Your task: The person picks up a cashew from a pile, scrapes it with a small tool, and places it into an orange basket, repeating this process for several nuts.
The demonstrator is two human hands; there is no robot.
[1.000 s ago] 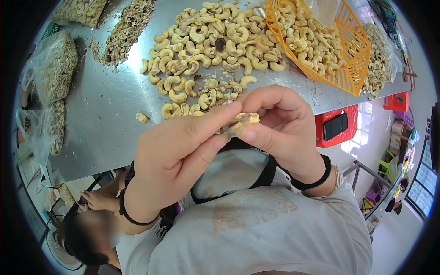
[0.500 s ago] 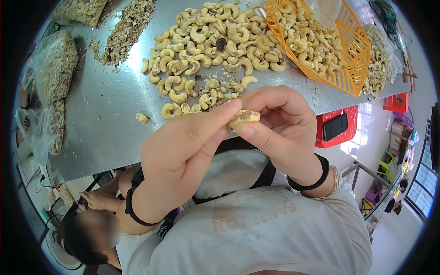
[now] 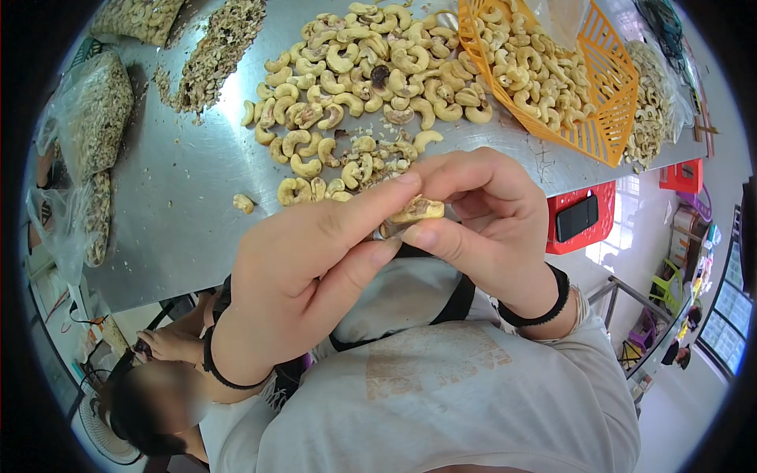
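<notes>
Fingers and thumb of the right hand [image 3: 497,217] pinch a cashew [image 3: 421,210], patched with brown, above the near side of a metal table [image 3: 189,221]. Just beside it, the thumb and forefinger of the left hand [image 3: 303,256] leave a narrow gap; a small shiny bit [image 3: 384,230] shows there, too hidden to tell whether they grip it. Off to the right, a phone [image 3: 577,218] lies on a red stool [image 3: 604,227]. Beyond the hands, a pile of nuts [image 3: 343,63] spreads over the table, with an orange basket [image 3: 612,130] of more nuts to its right. Brown crumbs [image 3: 225,55] lie farther left.
</notes>
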